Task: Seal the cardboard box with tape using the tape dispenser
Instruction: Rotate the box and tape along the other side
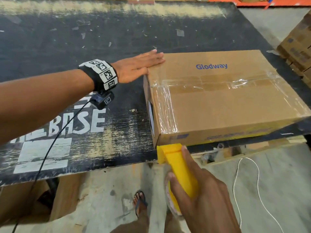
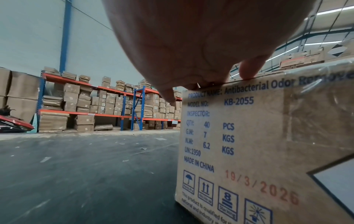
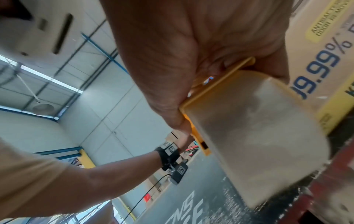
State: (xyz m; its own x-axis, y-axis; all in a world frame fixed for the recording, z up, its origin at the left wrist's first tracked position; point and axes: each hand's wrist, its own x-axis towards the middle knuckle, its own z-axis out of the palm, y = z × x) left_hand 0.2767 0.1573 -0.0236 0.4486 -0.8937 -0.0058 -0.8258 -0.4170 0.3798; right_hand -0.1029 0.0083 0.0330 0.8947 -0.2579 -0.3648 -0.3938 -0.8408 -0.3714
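A brown cardboard box (image 1: 227, 101) printed "Glodway" lies flat on the black table (image 1: 67, 47), its near side at the table's front edge. Clear tape runs along its top seam and down over its left end. My left hand (image 1: 144, 64) lies flat with straight fingers on the box's far left top corner; the left wrist view shows the palm (image 2: 201, 45) resting on the box's top edge above the printed end panel (image 2: 239, 136). My right hand (image 1: 198, 187) grips the yellow tape dispenser (image 1: 180, 165), whose head touches the box's near bottom left corner. The tape roll (image 3: 258, 136) fills the right wrist view.
Stacked cartons (image 1: 299, 47) stand off the table's right side. A white cord (image 1: 242, 182) lies on the concrete floor below the table edge, beside my sandalled foot (image 1: 139, 202). Warehouse racks with many boxes (image 2: 107, 106) stand far behind the table.
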